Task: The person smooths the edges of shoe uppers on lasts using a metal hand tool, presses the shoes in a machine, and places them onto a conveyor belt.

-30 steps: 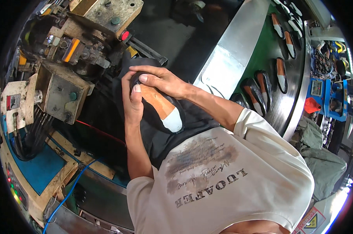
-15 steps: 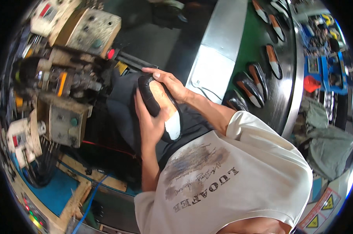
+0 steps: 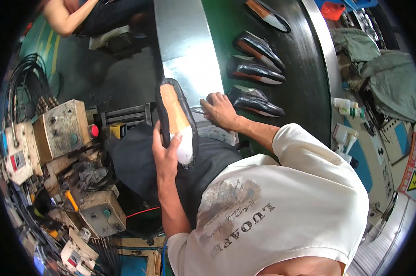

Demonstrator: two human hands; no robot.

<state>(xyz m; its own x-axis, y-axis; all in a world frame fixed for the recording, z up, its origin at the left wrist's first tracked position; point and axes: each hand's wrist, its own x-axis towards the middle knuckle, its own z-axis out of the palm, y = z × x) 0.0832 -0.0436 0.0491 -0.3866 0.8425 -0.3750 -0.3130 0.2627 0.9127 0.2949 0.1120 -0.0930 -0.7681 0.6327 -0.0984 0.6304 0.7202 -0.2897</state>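
Observation:
My left hand (image 3: 167,152) is closed around the lower end of a black shoe upper (image 3: 176,108), still without an outsole. Its underside faces up, tan along the upper part and white at the end by my thumb. To the right, my right hand (image 3: 222,112) is at the metal ledge (image 3: 189,41), its fingers curled together. Something small and dark shows at those fingertips, too hidden to name. Several black shoe uppers (image 3: 258,102) lie on the green and dark surface just beyond my right hand, some on their sides with tan and white undersides showing.
On the left stands a machine with beige control boxes (image 3: 63,129), a red button (image 3: 94,131) and black hoses. Another person's arm (image 3: 65,20) is at the far left. White bottles (image 3: 346,106) and a grey cloth (image 3: 394,83) are on the right.
My right hand has let go of the shoe upper and moved right to the ledge. My left hand alone now holds the upper. The view has turned toward the right.

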